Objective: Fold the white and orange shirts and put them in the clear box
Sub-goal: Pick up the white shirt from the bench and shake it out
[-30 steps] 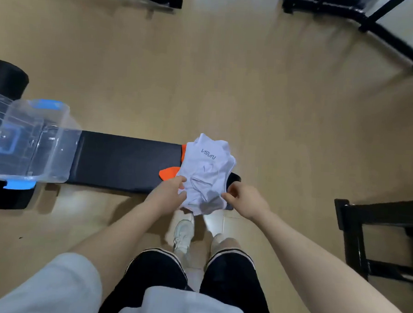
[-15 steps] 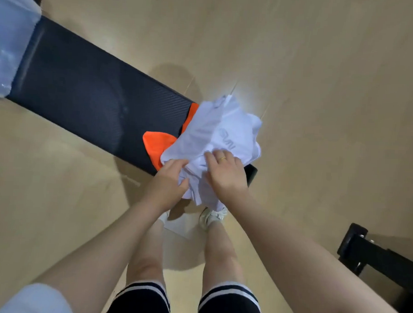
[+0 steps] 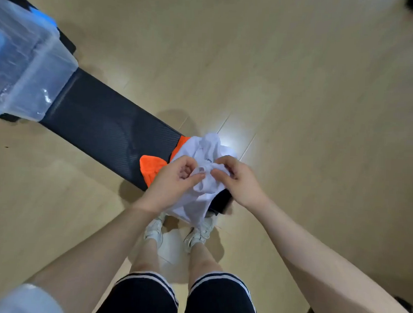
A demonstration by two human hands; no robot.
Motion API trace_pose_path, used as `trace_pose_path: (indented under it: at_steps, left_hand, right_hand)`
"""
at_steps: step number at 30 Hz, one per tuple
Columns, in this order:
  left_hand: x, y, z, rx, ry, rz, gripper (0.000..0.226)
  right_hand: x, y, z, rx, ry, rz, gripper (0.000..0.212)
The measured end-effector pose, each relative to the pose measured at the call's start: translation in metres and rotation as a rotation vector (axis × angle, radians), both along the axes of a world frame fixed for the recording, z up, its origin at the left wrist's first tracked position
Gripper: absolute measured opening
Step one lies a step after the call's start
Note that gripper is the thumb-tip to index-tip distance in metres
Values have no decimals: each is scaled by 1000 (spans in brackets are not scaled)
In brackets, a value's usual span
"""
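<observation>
Both the left hand [image 3: 175, 178] and right hand [image 3: 237, 179] pinch the crumpled white shirt [image 3: 198, 199] atop the orange shirt [image 3: 151, 167], at the desk [image 3: 101, 127] end opposite the box [image 3: 25, 75]; folding seems barely begun, spreading it flat comes next.

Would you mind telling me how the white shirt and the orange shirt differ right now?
The white shirt is pinched by the left hand and the right hand; the orange shirt is untouched. The white shirt lies on top, mostly visible and bunched; the orange shirt is mostly hidden beneath. Both sit unfolded at the dark bench's near end.
</observation>
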State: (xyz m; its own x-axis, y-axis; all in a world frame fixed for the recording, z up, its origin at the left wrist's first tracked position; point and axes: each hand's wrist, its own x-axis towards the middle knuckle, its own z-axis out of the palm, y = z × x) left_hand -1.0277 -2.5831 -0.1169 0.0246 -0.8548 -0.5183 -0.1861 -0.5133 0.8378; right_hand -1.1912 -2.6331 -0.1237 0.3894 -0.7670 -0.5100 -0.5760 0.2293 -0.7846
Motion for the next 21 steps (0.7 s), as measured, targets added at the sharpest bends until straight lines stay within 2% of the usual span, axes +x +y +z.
trace_pose_path:
  at_steps: [6,10,13,16,17,19,21]
  left_hand:
    - [0,-20,131,-217,21,-11,17]
    - [-1,-37,192,-300,63,8,12]
    - [-8,-44,219,-368,24,-15,13]
    - [-13,-47,235,-429,32,14,14]
    - [-14,-49,239,-438,31,12,13]
    - [-14,-50,242,-462,-7,-14,13]
    - [-10,-49,241,-497,-95,-54,12]
  right_hand:
    - [-8,-24,121,-83,-214,-8,12]
    - [-7,-33,182,-288,-274,-90,19]
    - [-2,-33,208,-390,-281,-184,22]
    - [-7,-22,220,-223,-410,-243,27]
    - [-9,-17,222,-208,-401,-178,26]
    - [-12,-8,224,-312,-287,-58,27]
    - [-12,-7,228,-395,-241,-139,24]
